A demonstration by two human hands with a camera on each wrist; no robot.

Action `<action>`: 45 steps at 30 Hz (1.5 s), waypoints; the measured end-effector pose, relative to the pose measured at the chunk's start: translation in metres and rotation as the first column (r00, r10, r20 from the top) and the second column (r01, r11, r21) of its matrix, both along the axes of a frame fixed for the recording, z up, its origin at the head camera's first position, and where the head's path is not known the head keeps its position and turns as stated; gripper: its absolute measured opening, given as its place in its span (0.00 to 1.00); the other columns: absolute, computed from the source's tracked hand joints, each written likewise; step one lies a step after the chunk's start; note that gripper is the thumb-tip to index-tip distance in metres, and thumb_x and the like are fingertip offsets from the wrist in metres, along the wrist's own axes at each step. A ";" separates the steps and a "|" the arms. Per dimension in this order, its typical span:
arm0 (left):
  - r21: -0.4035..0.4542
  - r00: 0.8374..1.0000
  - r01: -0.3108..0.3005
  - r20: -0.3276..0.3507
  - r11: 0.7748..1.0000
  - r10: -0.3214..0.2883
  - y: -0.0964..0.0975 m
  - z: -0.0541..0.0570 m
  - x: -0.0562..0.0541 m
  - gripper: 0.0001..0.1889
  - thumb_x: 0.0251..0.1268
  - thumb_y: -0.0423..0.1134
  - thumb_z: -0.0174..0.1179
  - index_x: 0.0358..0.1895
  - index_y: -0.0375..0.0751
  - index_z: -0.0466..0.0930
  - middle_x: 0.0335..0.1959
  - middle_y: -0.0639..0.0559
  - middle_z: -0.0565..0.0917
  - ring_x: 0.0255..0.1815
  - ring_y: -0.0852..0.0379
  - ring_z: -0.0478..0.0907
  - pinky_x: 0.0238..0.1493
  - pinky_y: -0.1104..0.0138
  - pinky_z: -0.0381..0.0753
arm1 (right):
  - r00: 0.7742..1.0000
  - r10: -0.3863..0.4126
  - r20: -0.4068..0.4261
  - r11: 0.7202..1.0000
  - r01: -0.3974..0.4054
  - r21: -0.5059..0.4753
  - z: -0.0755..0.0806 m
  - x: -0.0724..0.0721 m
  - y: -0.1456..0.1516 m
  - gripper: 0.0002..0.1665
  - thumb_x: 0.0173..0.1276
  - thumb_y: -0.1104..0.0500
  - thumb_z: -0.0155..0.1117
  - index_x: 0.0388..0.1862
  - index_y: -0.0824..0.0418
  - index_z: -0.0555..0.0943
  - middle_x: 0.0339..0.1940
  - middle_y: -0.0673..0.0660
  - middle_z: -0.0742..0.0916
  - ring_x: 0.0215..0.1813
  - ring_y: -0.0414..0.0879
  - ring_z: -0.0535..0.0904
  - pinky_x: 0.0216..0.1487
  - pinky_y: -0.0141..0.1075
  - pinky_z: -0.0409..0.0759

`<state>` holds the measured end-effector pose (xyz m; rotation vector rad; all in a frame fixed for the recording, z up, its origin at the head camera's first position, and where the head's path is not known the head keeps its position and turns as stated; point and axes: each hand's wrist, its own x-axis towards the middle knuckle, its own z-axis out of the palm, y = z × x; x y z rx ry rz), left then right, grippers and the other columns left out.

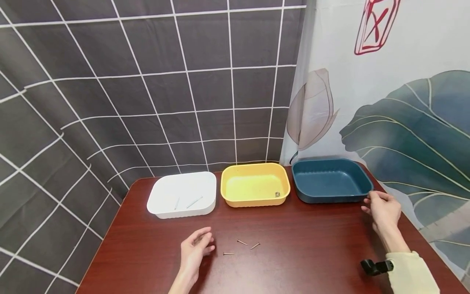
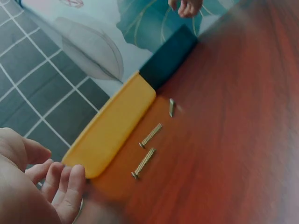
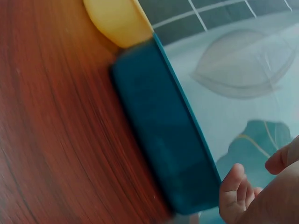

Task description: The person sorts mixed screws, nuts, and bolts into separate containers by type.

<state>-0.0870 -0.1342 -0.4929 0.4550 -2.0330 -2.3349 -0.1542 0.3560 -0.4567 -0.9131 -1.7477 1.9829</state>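
Three brass-coloured screws [image 1: 242, 242] lie apart on the table; in the left wrist view their threads show on two screws [image 2: 151, 135]. My left hand [image 1: 196, 251] hovers just left of them, fingers loosely bent and holding nothing. At the front right corner of the dark blue tray [image 1: 330, 200], my right hand [image 1: 384, 208] has its fingertips against or very near the rim. The right wrist view shows thumb and fingers apart, with nothing visible between them. Whether that hand presses on the tray, I cannot tell.
A white tray [image 1: 161, 212] at the left holds two thin silvery screws or nails [image 1: 194, 202]. Beside it, a yellow tray [image 1: 253, 203] holds a small metal nut [image 1: 277, 194]. All trays stand along the table's back edge, before a dark grid-patterned curtain [image 1: 205, 94].
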 end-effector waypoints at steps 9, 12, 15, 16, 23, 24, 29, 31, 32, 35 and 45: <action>-0.183 0.996 0.083 0.000 0.979 -0.085 -0.003 -0.011 0.007 0.15 0.67 0.30 0.64 0.54 0.26 0.81 0.35 0.44 0.85 0.24 0.58 0.79 0.19 0.71 0.79 | 0.998 -0.023 0.058 0.972 0.036 -0.234 -0.001 -0.011 0.032 0.07 0.76 0.56 0.56 0.48 0.52 0.69 0.27 0.47 0.78 0.23 0.37 0.81 0.23 0.33 0.87; -0.270 0.991 0.106 -0.054 0.957 -0.125 -0.002 -0.016 0.008 0.13 0.63 0.29 0.66 0.51 0.28 0.83 0.36 0.44 0.85 0.26 0.60 0.79 0.18 0.72 0.78 | 0.998 -0.014 0.061 0.954 0.031 -0.297 -0.003 -0.014 0.037 0.09 0.76 0.54 0.57 0.50 0.51 0.69 0.25 0.48 0.79 0.23 0.39 0.82 0.24 0.35 0.87; -0.367 0.970 0.118 -0.157 0.923 -0.187 0.001 -0.023 0.009 0.12 0.59 0.26 0.67 0.47 0.29 0.85 0.38 0.44 0.85 0.33 0.60 0.80 0.27 0.72 0.84 | 0.998 0.000 0.056 0.937 0.020 -0.349 -0.006 -0.015 0.039 0.12 0.76 0.53 0.59 0.51 0.51 0.69 0.24 0.50 0.80 0.22 0.41 0.83 0.25 0.37 0.88; -0.398 0.958 0.118 -0.194 0.910 -0.209 0.002 -0.025 0.010 0.12 0.58 0.25 0.68 0.46 0.30 0.85 0.37 0.45 0.85 0.34 0.60 0.81 0.30 0.72 0.85 | 0.999 0.001 0.049 0.930 0.017 -0.366 -0.007 -0.016 0.039 0.12 0.75 0.53 0.60 0.51 0.52 0.69 0.24 0.50 0.81 0.22 0.42 0.83 0.25 0.38 0.88; -0.549 0.885 0.076 -0.347 0.832 -0.310 0.006 -0.037 0.010 0.13 0.52 0.22 0.71 0.42 0.37 0.88 0.36 0.50 0.85 0.35 0.59 0.80 0.31 0.73 0.83 | 1.000 -0.007 0.004 0.888 0.009 -0.459 -0.011 -0.021 0.038 0.12 0.71 0.58 0.66 0.44 0.58 0.72 0.20 0.53 0.83 0.20 0.45 0.84 0.23 0.39 0.88; -0.563 0.875 0.069 -0.363 0.823 -0.321 0.006 -0.038 0.010 0.14 0.51 0.22 0.71 0.42 0.37 0.88 0.36 0.50 0.85 0.34 0.58 0.80 0.31 0.72 0.83 | 1.000 -0.006 0.006 0.889 0.008 -0.458 -0.011 -0.022 0.038 0.12 0.70 0.58 0.66 0.44 0.58 0.71 0.20 0.53 0.83 0.20 0.45 0.83 0.23 0.39 0.88; -0.621 0.829 0.049 -0.412 0.783 -0.379 0.006 -0.042 0.009 0.16 0.46 0.20 0.73 0.41 0.38 0.88 0.35 0.51 0.84 0.32 0.57 0.79 0.29 0.71 0.82 | 1.000 0.012 0.020 0.896 -0.002 -0.445 -0.013 -0.027 0.040 0.10 0.71 0.60 0.65 0.44 0.58 0.72 0.19 0.54 0.83 0.20 0.45 0.83 0.24 0.38 0.88; -0.639 0.816 0.045 -0.421 0.768 -0.397 0.005 -0.044 0.009 0.17 0.45 0.20 0.73 0.40 0.39 0.88 0.35 0.52 0.84 0.32 0.57 0.79 0.29 0.70 0.82 | 0.999 0.022 0.023 0.899 -0.010 -0.438 -0.014 -0.028 0.041 0.07 0.71 0.61 0.64 0.40 0.59 0.74 0.19 0.54 0.83 0.20 0.45 0.83 0.24 0.37 0.88; -0.646 0.810 0.042 -0.424 0.762 -0.405 0.005 -0.045 0.009 0.17 0.45 0.20 0.73 0.40 0.39 0.88 0.35 0.52 0.84 0.32 0.57 0.79 0.28 0.70 0.81 | 0.999 0.026 0.022 0.900 -0.014 -0.436 -0.015 -0.028 0.041 0.06 0.71 0.61 0.64 0.38 0.59 0.74 0.18 0.54 0.83 0.20 0.45 0.83 0.25 0.37 0.88; -0.674 0.795 0.032 -0.430 0.738 -0.427 0.004 -0.047 0.008 0.18 0.42 0.20 0.74 0.39 0.40 0.89 0.35 0.53 0.84 0.32 0.58 0.78 0.28 0.71 0.80 | 0.999 0.036 0.017 0.900 -0.025 -0.435 -0.016 -0.028 0.043 0.10 0.71 0.61 0.64 0.29 0.58 0.77 0.18 0.55 0.83 0.20 0.45 0.82 0.25 0.36 0.88; -0.735 0.772 -0.033 -0.449 0.677 -0.450 0.005 -0.049 0.006 0.17 0.38 0.23 0.76 0.35 0.44 0.89 0.33 0.59 0.83 0.29 0.62 0.73 0.27 0.76 0.72 | 0.999 0.053 -0.003 0.895 -0.049 -0.443 -0.020 -0.028 0.043 0.18 0.73 0.62 0.61 0.19 0.58 0.80 0.18 0.56 0.82 0.19 0.46 0.83 0.27 0.34 0.88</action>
